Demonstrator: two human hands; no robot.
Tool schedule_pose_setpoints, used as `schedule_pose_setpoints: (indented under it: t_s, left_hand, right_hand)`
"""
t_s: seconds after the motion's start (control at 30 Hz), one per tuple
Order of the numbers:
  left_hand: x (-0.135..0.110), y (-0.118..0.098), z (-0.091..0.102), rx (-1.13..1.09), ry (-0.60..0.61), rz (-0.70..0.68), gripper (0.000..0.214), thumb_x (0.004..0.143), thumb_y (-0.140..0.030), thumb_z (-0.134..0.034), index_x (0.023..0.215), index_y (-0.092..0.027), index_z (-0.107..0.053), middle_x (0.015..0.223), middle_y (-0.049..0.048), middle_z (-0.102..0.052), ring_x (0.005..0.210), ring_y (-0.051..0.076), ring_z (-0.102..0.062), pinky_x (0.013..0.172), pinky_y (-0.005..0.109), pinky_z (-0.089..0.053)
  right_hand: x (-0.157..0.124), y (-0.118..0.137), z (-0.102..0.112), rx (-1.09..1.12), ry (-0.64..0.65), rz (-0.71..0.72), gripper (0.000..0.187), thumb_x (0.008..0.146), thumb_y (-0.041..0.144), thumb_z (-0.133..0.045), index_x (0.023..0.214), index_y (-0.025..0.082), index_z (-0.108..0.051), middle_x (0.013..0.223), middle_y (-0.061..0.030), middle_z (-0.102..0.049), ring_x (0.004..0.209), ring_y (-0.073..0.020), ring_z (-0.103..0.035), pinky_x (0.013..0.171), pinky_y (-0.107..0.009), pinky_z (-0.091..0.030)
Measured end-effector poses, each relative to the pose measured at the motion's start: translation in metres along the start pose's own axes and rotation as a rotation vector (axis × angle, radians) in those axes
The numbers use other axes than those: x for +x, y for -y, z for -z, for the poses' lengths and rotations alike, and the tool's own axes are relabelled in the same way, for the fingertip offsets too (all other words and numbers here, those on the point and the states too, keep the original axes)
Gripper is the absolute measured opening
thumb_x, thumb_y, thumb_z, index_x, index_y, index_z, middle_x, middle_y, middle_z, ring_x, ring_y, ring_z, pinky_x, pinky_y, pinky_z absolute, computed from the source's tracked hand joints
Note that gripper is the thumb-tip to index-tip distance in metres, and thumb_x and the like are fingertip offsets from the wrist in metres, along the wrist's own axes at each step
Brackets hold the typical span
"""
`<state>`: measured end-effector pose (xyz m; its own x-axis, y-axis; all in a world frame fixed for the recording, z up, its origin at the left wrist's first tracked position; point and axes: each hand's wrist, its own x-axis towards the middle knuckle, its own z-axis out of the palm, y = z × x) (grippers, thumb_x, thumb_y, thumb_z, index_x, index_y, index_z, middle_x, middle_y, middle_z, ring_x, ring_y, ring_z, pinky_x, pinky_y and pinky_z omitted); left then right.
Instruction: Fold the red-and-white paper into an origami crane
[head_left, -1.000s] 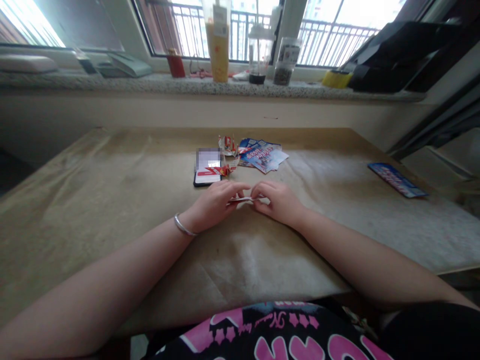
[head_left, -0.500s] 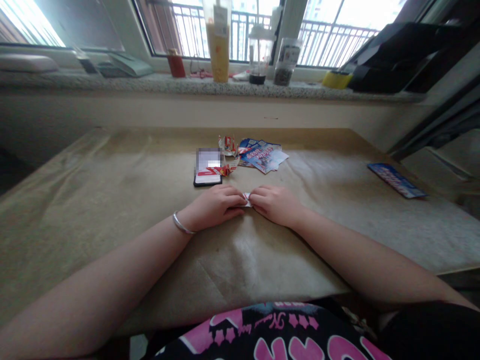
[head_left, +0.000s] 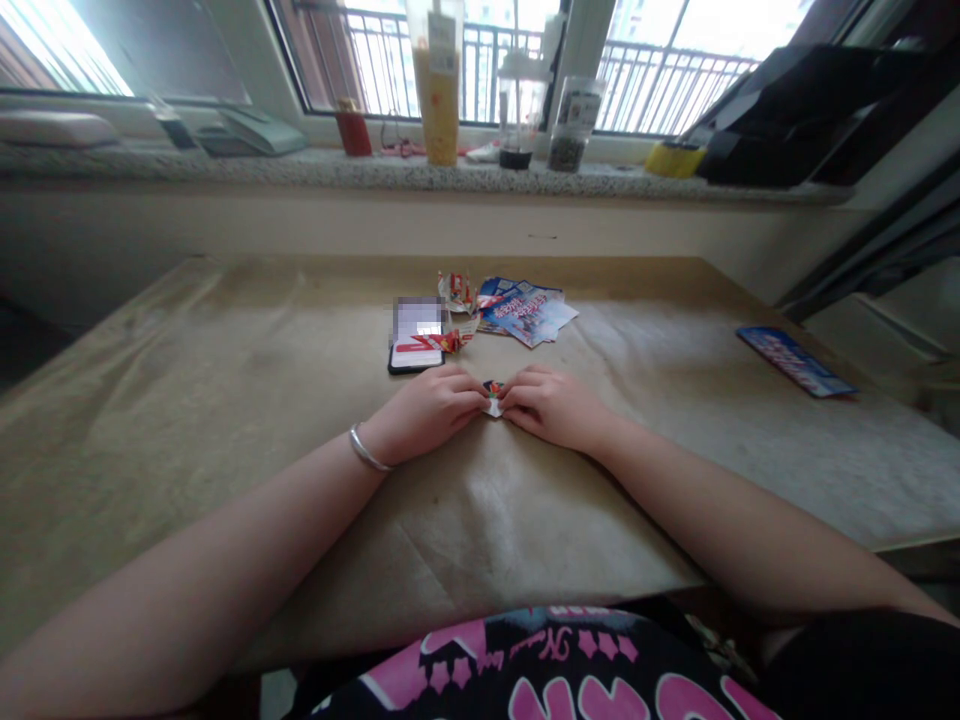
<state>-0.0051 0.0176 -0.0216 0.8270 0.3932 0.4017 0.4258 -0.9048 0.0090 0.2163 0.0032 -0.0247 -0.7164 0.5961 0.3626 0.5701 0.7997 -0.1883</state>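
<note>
1. I see the left hand (head_left: 437, 405) and right hand (head_left: 551, 405) pinching one small paper piece (head_left: 493, 408) between them.
2. I locate it roughly midway along the tabletop (head_left: 262, 400), inward from the near edge.

Premises: a room that appears to be in a home; its exact use cannot be determined. Evidence: a wide window (head_left: 165, 55) faces a metal railing (head_left: 675, 95) of balcony type. The speckled stone sill (head_left: 390, 174) carries household items, including a tall container (head_left: 441, 110) with yellow contents, a lidded clear cup (head_left: 517, 105) and a red jar (head_left: 354, 132). Below stands a table (head_left: 225, 420) with a creased tan surface.
</note>
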Motion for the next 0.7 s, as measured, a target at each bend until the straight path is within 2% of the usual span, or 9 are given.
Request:
schedule_pose_setpoints:
  t_s: [0.13,0.37,0.5,0.7]
  left_hand:
    - [0.0000,-0.0022,0.0014,-0.007,0.022,0.000,0.022,0.090,-0.020,-0.047,0.093,-0.018,-0.069,0.096,0.0066,-0.067,0.086,0.016,-0.056,0.079,0.030,-0.047]
    - [0.0002,-0.0065,0.0020,0.003,0.074,0.081,0.023,0.091,-0.016,-0.044,0.097,-0.017,-0.066,0.094,0.0077,-0.064,0.087,0.016,-0.056,0.079,0.029,-0.048]
    - [0.0008,-0.0071,0.0013,-0.025,0.084,0.107,0.020,0.090,-0.018,-0.045,0.095,-0.017,-0.065,0.093,0.0072,-0.063,0.086,0.017,-0.056,0.079,0.030,-0.047]
    - [0.0030,-0.0097,0.0003,-0.031,0.069,0.150,0.017,0.088,-0.019,-0.048,0.095,-0.015,-0.064,0.099,0.0080,-0.063,0.089,0.018,-0.056,0.080,0.031,-0.046]
  right_hand:
    - [0.0006,-0.0017,0.0015,0.059,0.010,-0.026,0.012,0.085,0.022,-0.056,0.086,0.018,-0.068,0.089,-0.0068,-0.069,0.086,-0.0172,-0.060,0.080,-0.030,-0.047]
    - [-0.0008,-0.0016,0.0046,0.089,0.010,-0.055,0.012,0.085,0.018,-0.055,0.086,0.018,-0.067,0.090,-0.0066,-0.069,0.088,-0.0171,-0.060,0.082,-0.031,-0.046]
    - [-0.0011,-0.0008,0.0047,0.094,0.028,-0.063,0.010,0.084,0.022,-0.057,0.087,0.018,-0.066,0.090,-0.0063,-0.069,0.088,-0.0174,-0.060,0.082,-0.031,-0.046]
    - [0.0018,0.0007,0.0000,0.064,0.004,-0.114,0.015,0.082,0.026,-0.060,0.092,0.016,-0.064,0.105,-0.0092,-0.067,0.096,-0.0201,-0.059,0.088,-0.035,-0.044]
